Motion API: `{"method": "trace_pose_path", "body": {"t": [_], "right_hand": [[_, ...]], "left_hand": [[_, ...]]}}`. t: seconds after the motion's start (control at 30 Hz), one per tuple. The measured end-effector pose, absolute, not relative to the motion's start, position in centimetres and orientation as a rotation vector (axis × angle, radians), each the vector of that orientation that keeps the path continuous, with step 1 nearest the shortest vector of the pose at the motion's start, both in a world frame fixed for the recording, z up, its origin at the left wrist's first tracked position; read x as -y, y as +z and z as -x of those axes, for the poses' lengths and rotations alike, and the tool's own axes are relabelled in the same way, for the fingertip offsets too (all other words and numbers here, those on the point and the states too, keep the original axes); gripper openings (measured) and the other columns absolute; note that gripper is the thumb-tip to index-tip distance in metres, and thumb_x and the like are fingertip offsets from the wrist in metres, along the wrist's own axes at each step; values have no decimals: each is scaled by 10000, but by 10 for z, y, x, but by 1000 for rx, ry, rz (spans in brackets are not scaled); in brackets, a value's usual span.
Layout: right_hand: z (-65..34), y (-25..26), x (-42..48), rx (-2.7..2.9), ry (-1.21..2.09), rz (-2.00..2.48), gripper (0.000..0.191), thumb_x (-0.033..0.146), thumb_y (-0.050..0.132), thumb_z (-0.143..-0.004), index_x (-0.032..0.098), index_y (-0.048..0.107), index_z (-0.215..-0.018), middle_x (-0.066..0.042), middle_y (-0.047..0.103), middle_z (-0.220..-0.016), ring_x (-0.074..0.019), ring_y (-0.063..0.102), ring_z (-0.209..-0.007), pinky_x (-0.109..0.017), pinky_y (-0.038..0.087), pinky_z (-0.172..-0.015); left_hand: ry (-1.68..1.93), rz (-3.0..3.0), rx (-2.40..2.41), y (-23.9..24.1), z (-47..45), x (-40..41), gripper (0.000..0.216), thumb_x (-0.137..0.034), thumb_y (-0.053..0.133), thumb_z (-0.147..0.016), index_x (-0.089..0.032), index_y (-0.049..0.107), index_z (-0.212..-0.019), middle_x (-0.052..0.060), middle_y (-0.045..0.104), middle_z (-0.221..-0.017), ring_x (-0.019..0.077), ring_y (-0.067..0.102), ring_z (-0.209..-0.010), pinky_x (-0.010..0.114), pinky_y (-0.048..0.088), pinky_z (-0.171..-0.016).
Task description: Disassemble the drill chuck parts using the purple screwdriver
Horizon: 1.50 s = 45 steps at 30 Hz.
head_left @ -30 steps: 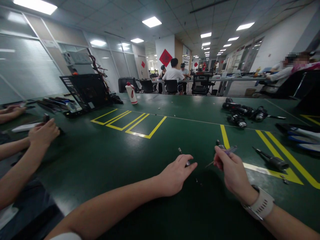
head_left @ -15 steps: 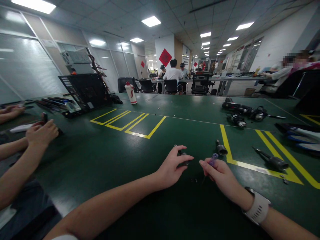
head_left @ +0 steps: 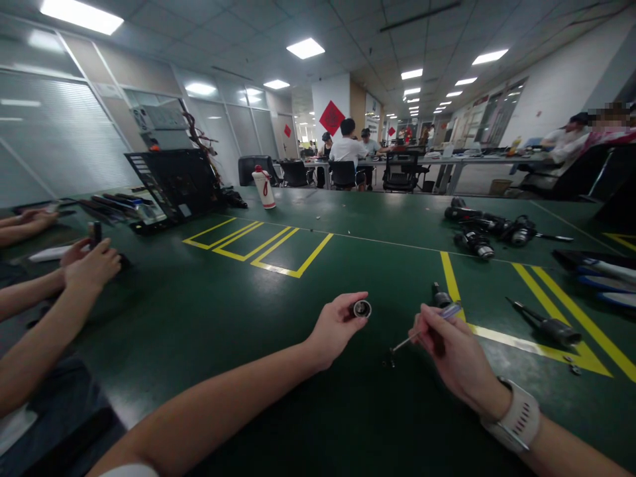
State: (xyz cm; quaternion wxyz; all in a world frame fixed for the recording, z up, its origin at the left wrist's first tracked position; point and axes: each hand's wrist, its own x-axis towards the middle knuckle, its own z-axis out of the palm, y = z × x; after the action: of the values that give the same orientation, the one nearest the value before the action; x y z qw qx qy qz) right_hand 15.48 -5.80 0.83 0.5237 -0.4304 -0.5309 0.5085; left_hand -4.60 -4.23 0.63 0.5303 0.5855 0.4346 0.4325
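Observation:
My left hand [head_left: 334,330] grips a small dark cylindrical part [head_left: 362,309] between thumb and fingers, its round hollow end turned toward me. A screwdriver [head_left: 451,311] with a translucent purplish handle is in my right hand [head_left: 450,348], fingers closed around it. Its thin shaft slants down to the left, and the tip is at or just above some tiny dark pieces [head_left: 390,364], probably screws; I cannot tell whether they touch. Behind the right hand lies a dark cylindrical part [head_left: 440,295], partly hidden. Another dark part with a long thin shaft [head_left: 554,328] rests farther right.
Yellow tape marks [head_left: 278,257] cross the green table [head_left: 223,311]. Black tool assemblies [head_left: 489,225] lie at the back right, near blue-edged items [head_left: 603,281]. A white cup [head_left: 264,187] and a black metal case [head_left: 173,182] stand farther back. Another person's hands [head_left: 92,265] are at left.
My left hand has turned the cylindrical part so its open end shows. My right hand has moved slightly right, and the screwdriver now tilts with its tip toward the tiny pieces.

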Motion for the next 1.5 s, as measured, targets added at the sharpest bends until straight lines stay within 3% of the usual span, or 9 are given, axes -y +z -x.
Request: {"method": "trace_pose_path", "body": {"t": [0.13,0.3,0.63,1.13,1.5], "right_hand": [[-156,13,65,1274,1148,923,265,475,584,-791,214,599,-755,-1,561,-672,-153,512,-606,-273,434,-545],[-153,19,81,1788,853,907,128,302,509,-883,210,586,-835,-17,588,-732,-160,549,-653,-282,446,-557],[-149,31,95,2176,265,516,169,39,479,-814,163,517,-921,-53,581,-792,-186,533,-750,-386,458,-704],[-142,40,105,2216,138,524,162,18,477,-781,148,542,-852,-60,589,-732,-180,524,-693,-370,475,-675],[-142,40,106,2230,143,552,154,32,478,-789,147,549,-862,-58,590,-739,-178,537,-678,-357,479,-636]], "left_hand": [[1035,-1224,-994,8,44,47,491,-11,571,-760,-179,544,-1221,67,651,-1107,182,585,-1063,379,424,-986],[1102,-1185,-951,14,40,57,424,-7,588,-730,-183,627,-1114,64,663,-1081,190,600,-1034,378,442,-962],[1208,-1269,-893,30,34,79,351,2,620,-665,-180,703,-953,62,638,-1107,182,631,-969,331,499,-906],[1241,-1327,-927,30,31,79,317,-2,612,-655,-174,720,-898,69,656,-1059,179,634,-969,289,522,-864],[1242,-1298,-949,31,32,80,303,-10,613,-655,-163,719,-893,78,666,-1060,193,646,-941,340,515,-892]]}}
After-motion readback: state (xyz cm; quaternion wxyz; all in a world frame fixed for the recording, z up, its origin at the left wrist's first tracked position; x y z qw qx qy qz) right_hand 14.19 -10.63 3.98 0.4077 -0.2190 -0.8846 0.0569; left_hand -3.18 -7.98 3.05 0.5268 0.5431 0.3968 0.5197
